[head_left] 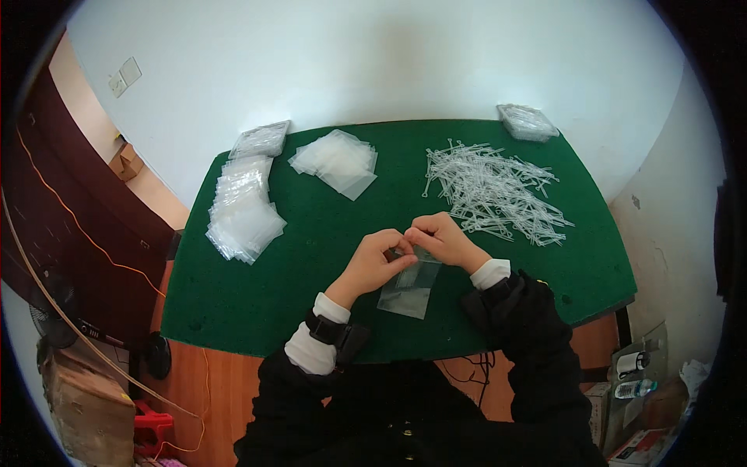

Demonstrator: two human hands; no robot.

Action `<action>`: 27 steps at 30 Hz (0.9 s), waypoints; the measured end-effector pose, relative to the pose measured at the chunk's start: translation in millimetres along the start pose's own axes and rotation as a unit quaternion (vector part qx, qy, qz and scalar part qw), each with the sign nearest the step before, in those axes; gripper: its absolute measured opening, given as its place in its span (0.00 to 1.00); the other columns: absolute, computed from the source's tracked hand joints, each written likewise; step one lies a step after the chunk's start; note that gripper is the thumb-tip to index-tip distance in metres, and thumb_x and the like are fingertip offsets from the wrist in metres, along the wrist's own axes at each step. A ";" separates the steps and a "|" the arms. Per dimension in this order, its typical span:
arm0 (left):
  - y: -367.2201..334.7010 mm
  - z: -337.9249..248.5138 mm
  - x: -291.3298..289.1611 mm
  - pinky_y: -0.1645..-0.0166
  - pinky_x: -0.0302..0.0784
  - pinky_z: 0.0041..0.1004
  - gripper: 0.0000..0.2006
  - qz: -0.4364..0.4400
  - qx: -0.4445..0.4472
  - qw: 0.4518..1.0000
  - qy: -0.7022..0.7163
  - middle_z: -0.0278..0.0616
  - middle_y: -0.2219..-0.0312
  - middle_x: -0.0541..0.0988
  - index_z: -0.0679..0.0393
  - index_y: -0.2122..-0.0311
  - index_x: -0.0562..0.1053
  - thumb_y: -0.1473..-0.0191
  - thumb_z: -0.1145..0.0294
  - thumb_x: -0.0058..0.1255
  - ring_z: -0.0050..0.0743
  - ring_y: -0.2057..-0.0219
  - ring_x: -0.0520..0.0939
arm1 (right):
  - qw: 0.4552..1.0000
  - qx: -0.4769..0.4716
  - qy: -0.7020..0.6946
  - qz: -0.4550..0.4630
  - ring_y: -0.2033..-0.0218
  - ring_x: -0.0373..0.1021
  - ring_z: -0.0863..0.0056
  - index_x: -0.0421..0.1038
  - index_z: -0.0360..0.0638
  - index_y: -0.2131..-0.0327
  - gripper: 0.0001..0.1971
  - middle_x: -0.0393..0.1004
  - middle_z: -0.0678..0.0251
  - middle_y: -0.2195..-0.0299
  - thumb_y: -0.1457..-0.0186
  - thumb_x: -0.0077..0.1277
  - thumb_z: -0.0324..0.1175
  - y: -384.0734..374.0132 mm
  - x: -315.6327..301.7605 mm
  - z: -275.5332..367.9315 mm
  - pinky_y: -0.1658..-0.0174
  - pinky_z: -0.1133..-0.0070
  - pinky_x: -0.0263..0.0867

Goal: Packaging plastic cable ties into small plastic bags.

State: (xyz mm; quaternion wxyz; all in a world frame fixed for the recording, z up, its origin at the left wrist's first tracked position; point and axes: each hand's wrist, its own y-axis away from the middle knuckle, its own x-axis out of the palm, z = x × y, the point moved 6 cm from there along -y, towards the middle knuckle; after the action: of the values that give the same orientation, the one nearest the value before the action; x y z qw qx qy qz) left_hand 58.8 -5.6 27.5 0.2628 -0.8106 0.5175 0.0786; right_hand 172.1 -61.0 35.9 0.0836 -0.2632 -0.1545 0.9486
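Near the middle of the green table, a small clear plastic bag (406, 300) hangs down toward me from my fingers. Its upper edge is pinched by my left hand (377, 263), with thumb and fingers curled together. Close against it, my right hand (445, 240) is also closed on the bag's top, its fingertips meeting the left ones. The fingers hide the bag's opening. Just beyond my right hand lies a loose heap of thin clear plastic sticks with small looped ends (498, 193).
A fanned row of clear bags (246, 210) lies at the left, with a looser pile of bags (336, 162) beside it. Clear packs stand at the far left corner (263, 140) and far right corner (527, 123). The green tabletop (233, 303) meets a white wall.
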 end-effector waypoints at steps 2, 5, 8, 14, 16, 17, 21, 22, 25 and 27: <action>-0.4 1.0 -1.6 0.76 0.66 0.19 0.07 -0.014 0.004 1.000 0.013 0.35 0.77 0.70 0.62 0.74 0.71 0.58 0.74 0.56 0.20 0.79 0.71 | 1.000 -0.014 -0.021 -0.015 0.85 0.52 0.85 0.64 0.34 0.83 0.15 0.59 0.68 0.89 0.47 0.45 0.35 0.1 -0.3 -0.5 0.82 0.81 0.49; -1.0 2.0 -1.4 0.75 0.67 0.19 0.07 -0.021 0.004 1.000 0.021 0.34 0.77 0.70 0.62 0.74 0.70 0.58 0.74 0.56 0.19 0.78 0.71 | 0.999 -0.019 -0.041 -0.025 0.84 0.54 0.85 0.65 0.34 0.81 0.15 0.61 0.69 0.88 0.47 0.44 0.35 1.0 -1.8 -2.6 0.81 0.82 0.51; -0.9 3.0 -1.7 0.75 0.67 0.18 0.07 -0.031 0.002 0.999 0.036 0.34 0.77 0.70 0.62 0.74 0.70 0.57 0.74 0.56 0.18 0.78 0.71 | 0.998 -0.015 -0.059 -0.026 0.83 0.56 0.86 0.67 0.34 0.80 0.14 0.63 0.69 0.86 0.46 0.43 0.34 1.6 -2.6 -0.9 0.80 0.83 0.52; -0.2 5.0 -5.4 0.69 0.68 0.16 0.05 -0.037 -0.021 0.997 0.060 0.32 0.74 0.70 0.62 0.72 0.70 0.54 0.75 0.54 0.15 0.73 0.71 | 0.996 0.012 -0.081 -0.030 0.82 0.54 0.88 0.68 0.37 0.79 0.16 0.59 0.76 0.86 0.43 0.38 0.37 4.1 -5.4 1.4 0.79 0.86 0.50; 0.6 5.8 -6.5 0.69 0.68 0.16 0.05 -0.046 -0.018 0.996 0.069 0.32 0.74 0.70 0.62 0.72 0.70 0.54 0.75 0.54 0.15 0.73 0.71 | 0.996 0.012 -0.077 -0.031 0.83 0.54 0.89 0.68 0.37 0.78 0.17 0.59 0.76 0.86 0.43 0.37 0.37 4.4 -5.9 -0.3 0.79 0.86 0.50; 0.6 5.5 -7.8 0.69 0.68 0.16 0.05 -0.052 -0.015 0.996 0.077 0.32 0.74 0.70 0.62 0.72 0.70 0.54 0.75 0.54 0.14 0.73 0.71 | 0.995 0.017 -0.089 -0.037 0.82 0.54 0.89 0.68 0.37 0.78 0.17 0.58 0.77 0.86 0.43 0.37 0.38 4.2 -6.0 -2.3 0.79 0.86 0.49; 1.4 5.3 -11.3 0.69 0.68 0.16 0.05 -0.072 -0.013 0.992 0.098 0.31 0.75 0.70 0.62 0.72 0.70 0.54 0.75 0.54 0.14 0.74 0.71 | 0.991 0.026 -0.115 -0.055 0.82 0.54 0.89 0.68 0.38 0.77 0.16 0.59 0.77 0.85 0.43 0.37 0.38 2.9 -6.3 -8.1 0.78 0.87 0.49; 1.4 4.9 -12.2 0.69 0.68 0.16 0.05 -0.077 -0.013 0.991 0.105 0.31 0.75 0.70 0.62 0.72 0.70 0.54 0.75 0.54 0.13 0.74 0.71 | 0.991 0.026 -0.116 -0.064 0.81 0.54 0.90 0.68 0.38 0.76 0.16 0.59 0.77 0.84 0.42 0.36 0.38 2.9 -7.5 -8.3 0.78 0.87 0.49; 1.7 4.3 -15.8 0.70 0.67 0.15 0.05 -0.098 -0.001 0.990 0.105 0.31 0.75 0.70 0.62 0.72 0.70 0.54 0.75 0.54 0.13 0.74 0.71 | 0.989 0.028 -0.122 -0.072 0.81 0.54 0.90 0.68 0.38 0.76 0.16 0.60 0.77 0.83 0.42 0.36 0.38 2.5 -7.7 -7.5 0.77 0.87 0.50; 1.1 3.7 -17.2 0.70 0.67 0.15 0.05 -0.107 0.005 0.989 0.105 0.31 0.75 0.70 0.61 0.72 0.70 0.54 0.75 0.54 0.13 0.74 0.71 | 0.988 0.036 -0.134 -0.074 0.80 0.55 0.90 0.68 0.38 0.76 0.16 0.61 0.77 0.83 0.42 0.36 0.38 2.9 -7.3 -8.1 0.77 0.88 0.51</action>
State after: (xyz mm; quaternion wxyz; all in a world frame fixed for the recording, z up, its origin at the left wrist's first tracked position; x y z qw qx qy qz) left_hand 50.6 9.6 30.8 0.2181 -0.8637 0.4528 -0.0377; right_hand 182.3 -63.5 31.7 0.1413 -0.1190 -0.1492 0.9714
